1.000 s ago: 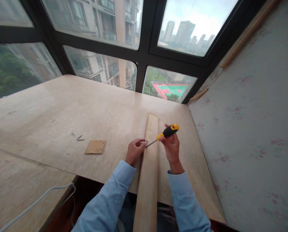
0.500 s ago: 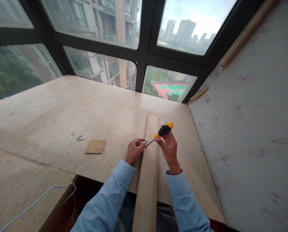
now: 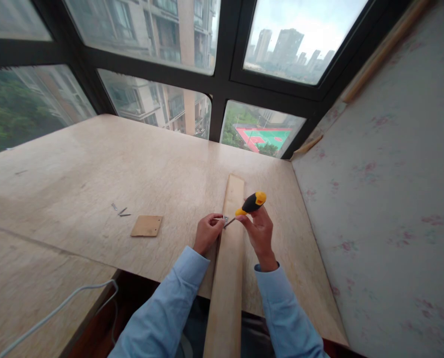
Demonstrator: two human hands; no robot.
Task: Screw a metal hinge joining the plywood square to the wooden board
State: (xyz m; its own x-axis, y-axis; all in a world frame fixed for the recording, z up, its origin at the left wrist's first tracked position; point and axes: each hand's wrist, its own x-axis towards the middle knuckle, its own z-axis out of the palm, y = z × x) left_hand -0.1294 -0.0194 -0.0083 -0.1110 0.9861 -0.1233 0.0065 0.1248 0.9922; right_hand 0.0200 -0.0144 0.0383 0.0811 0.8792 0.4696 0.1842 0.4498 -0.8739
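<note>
Left hand (image 3: 208, 232): pinching small metal fitting (image 3: 225, 219) against board (image 3: 228, 283) | Right hand (image 3: 260, 231): gripping screwdriver (image 3: 252, 203) | Step: apparently screwing | Next move calls for: steady alignment

Holding a yellow-and-black screwdriver (image 3: 252, 203) in the right grip (image 3: 261, 231), slanted down to the left edge of a wooden board (image 3: 229, 283). Pinching a small metal piece (image 3: 225, 219) there with the left grip (image 3: 209, 232). Lying left on the worktop (image 3: 95, 164): a brown square plate (image 3: 146, 226) and, just beyond, slim metal parts (image 3: 124, 215). Bounded by windows far, a flowered wall (image 3: 386, 214) right.
</note>
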